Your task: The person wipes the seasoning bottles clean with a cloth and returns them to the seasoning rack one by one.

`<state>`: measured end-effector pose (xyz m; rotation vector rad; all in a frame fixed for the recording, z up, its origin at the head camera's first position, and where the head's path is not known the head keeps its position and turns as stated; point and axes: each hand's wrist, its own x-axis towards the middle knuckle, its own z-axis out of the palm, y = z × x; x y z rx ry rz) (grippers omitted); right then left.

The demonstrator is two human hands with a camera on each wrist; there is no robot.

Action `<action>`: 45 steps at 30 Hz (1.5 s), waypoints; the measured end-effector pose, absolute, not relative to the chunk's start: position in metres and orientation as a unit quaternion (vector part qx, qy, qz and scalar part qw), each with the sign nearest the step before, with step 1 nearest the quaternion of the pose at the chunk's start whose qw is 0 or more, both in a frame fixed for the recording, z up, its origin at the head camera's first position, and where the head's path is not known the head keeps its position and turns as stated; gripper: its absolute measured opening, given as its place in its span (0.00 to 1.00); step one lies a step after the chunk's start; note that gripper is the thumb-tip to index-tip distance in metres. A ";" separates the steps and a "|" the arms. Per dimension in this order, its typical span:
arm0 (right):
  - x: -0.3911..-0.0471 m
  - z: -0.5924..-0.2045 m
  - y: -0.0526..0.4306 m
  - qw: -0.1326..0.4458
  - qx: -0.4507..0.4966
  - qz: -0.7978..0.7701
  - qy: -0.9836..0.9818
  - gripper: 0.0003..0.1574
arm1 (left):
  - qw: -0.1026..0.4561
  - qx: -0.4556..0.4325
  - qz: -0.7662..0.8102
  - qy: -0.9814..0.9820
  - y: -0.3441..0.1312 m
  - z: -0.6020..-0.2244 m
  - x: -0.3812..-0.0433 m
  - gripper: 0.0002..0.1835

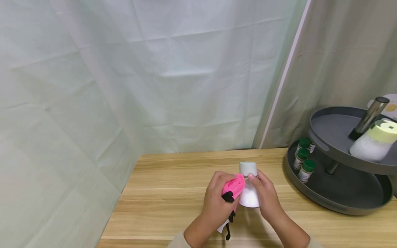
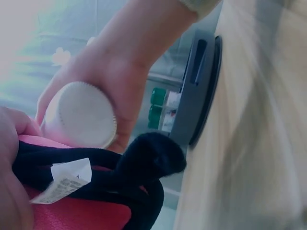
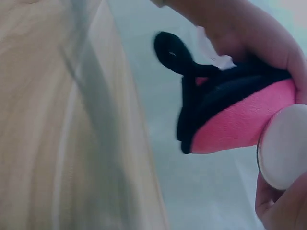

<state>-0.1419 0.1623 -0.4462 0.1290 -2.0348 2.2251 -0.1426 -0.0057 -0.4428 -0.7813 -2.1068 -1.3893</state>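
In the head view my left hand (image 1: 215, 199) grips a folded pink cloth (image 1: 233, 186) with black edging, a black loop and a white tag. My right hand (image 1: 270, 198) holds a white bottle (image 1: 249, 197) with a pale grey cap (image 1: 248, 168), its thumb near the neck. The cloth is right at the bottle's side. From the left wrist, the bottle's round white base faces the camera above the cloth's tag (image 2: 67, 179). The right wrist view has the black loop (image 3: 171, 51) hanging off the bundled cloth. Both things are held above the wooden table (image 1: 161, 206).
A grey two-tier round tray (image 1: 347, 205) stands at the right. Several green-capped jars (image 1: 305, 171) sit on its lower tier. The upper tier bears a white bottle with a yellow top (image 1: 369, 146) and a metal cylinder (image 1: 370, 115). Pale curtains (image 1: 198, 75) hang behind.
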 end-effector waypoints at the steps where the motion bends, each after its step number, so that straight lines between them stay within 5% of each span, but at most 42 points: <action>1: -0.143 -0.445 0.163 0.065 0.037 0.742 -0.666 0.19 | 0.245 -0.293 -0.507 -0.773 -0.005 -0.444 -0.141 0.26; 12: -0.152 -0.442 0.174 0.061 0.054 0.799 -0.596 0.13 | 0.277 -0.346 -0.461 -0.769 0.000 -0.457 -0.138 0.29; 21: -0.147 -0.443 0.167 -0.014 0.033 0.748 -0.663 0.30 | 0.260 -0.293 -0.488 -0.780 -0.004 -0.453 -0.146 0.25; 27: -0.140 -0.448 0.161 -0.049 0.030 0.714 -0.698 0.33 | 0.249 -0.250 -0.500 -0.791 -0.013 -0.447 -0.154 0.27; 45: -0.144 -0.453 0.165 0.005 0.056 0.778 -0.626 0.15 | 0.235 -0.286 -0.507 -0.778 -0.007 -0.446 -0.145 0.28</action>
